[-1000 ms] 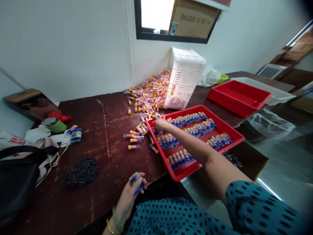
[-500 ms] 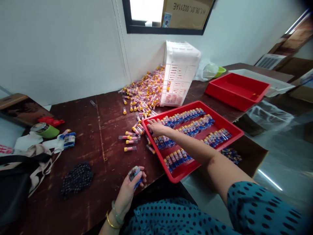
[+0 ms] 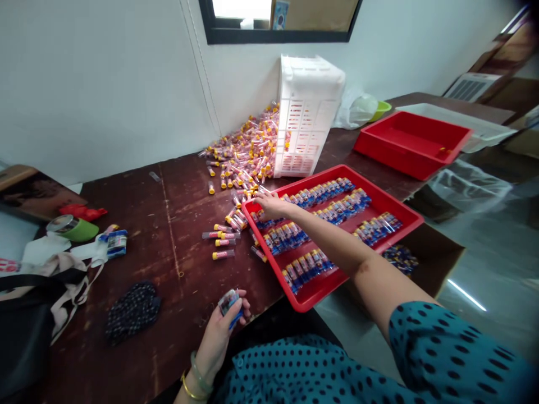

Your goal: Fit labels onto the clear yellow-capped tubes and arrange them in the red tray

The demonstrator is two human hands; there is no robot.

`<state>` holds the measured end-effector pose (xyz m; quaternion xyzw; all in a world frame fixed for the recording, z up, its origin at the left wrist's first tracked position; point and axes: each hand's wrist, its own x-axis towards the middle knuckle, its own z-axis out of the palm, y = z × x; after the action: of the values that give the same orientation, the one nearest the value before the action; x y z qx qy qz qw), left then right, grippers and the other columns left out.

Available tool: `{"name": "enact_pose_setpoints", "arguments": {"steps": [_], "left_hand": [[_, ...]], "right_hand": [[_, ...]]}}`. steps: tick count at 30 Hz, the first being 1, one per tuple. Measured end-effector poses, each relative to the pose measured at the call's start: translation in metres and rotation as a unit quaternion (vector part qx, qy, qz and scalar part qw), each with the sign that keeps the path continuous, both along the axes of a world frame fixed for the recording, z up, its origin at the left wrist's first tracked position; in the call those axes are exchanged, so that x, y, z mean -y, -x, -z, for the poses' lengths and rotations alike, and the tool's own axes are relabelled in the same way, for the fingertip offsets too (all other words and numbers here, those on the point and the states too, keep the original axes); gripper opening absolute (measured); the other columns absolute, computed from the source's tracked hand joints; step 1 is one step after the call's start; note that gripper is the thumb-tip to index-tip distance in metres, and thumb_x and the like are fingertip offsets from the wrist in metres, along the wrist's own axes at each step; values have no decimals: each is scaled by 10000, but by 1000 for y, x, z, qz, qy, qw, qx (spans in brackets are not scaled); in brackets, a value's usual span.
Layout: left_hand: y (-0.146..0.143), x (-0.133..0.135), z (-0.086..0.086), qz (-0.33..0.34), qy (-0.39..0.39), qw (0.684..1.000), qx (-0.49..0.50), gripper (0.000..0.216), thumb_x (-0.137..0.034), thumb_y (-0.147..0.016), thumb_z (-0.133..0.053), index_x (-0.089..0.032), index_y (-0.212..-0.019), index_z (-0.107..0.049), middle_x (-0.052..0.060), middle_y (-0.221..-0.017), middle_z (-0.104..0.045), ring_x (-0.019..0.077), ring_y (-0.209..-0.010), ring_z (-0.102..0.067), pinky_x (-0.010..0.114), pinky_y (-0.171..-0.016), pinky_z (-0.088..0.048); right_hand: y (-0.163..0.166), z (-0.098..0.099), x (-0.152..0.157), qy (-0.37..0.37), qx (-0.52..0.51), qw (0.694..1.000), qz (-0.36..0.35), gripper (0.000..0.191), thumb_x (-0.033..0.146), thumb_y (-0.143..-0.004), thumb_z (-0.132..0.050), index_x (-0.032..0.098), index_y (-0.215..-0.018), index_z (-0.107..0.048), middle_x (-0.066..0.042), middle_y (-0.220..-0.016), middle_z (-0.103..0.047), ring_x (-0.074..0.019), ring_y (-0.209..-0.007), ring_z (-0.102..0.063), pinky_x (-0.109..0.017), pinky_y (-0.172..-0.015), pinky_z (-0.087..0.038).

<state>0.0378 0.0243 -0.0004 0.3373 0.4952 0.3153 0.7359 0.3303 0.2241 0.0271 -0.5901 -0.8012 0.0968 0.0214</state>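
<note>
My left hand (image 3: 217, 328) is closed around a small stack of blue printed wrappers (image 3: 229, 303) above the table's front edge. My right hand (image 3: 273, 206) reaches across to the far left corner of a red tray (image 3: 301, 302). Its fingers are extended and apart, over the corner beside the tubes, and nothing shows in them. Rows of yellow-capped tubes in blue wrappers (image 3: 309, 264) lie in the tray. Several unwrapped clear tubes with yellow caps and pink contents (image 3: 223, 255) lie left of it.
A white basket (image 3: 309, 106) lies tipped beside a heap of tubes (image 3: 252, 146). Another red tray (image 3: 391, 148) stands at the right. A cardboard box (image 3: 438, 261) sits below the tray. Dark cloth (image 3: 132, 311), a green cup (image 3: 76, 227) and a bag (image 3: 25, 320) are at left.
My right hand stays at the tray's far left corner, its fingers shifted slightly off the rim. My left hand still holds the wrappers. The view has tilted slightly down.
</note>
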Motion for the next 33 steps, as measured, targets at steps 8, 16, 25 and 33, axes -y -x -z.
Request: {"name": "enact_pose_setpoints", "arguments": {"steps": [8, 16, 25, 33], "left_hand": [[-2, 1, 0, 2, 10, 1000, -9, 394, -405, -711, -788, -175, -1019, -703, 39, -822, -681, 158, -720, -598, 270, -653, -473], [-2, -1, 0, -9, 6, 1000, -7, 403, -412, -689, -797, -165, -994, -707, 46, -804, -677, 174, -711, -600, 278, -625, -469], [-7, -16, -1, 16, -134, 987, -88, 305, -413, -790, -691, -168, -971, -676, 26, -725, -622, 180, -669, -564, 298, -615, -450], [-81, -161, -30, 169, -573, 751, -283, 221, -282, -917, -484, -207, -960, -687, 92, -1017, -689, 265, -1002, -564, 410, -943, -405]], "right_hand": [[11, 8, -1, -9, 24, 1000, 0, 292, 164, -821, -540, 197, -1048, -722, -116, -1304, -583, -315, -1215, -464, -416, -948, -353], [14, -1, -16, 3, 32, 997, 72, 315, 173, -855, -485, 165, -995, -767, -128, -1045, -725, -273, -1015, -604, -337, -841, -400], [25, 1, -3, 34, 46, 996, 74, 276, 277, -861, -530, 171, -925, -777, -134, -1096, -715, -326, -1119, -547, -393, -882, -389], [23, 1, -4, 39, 47, 995, 75, 306, 302, -892, -499, 163, -971, -760, -169, -1141, -685, -351, -1152, -521, -447, -920, -373]]}}
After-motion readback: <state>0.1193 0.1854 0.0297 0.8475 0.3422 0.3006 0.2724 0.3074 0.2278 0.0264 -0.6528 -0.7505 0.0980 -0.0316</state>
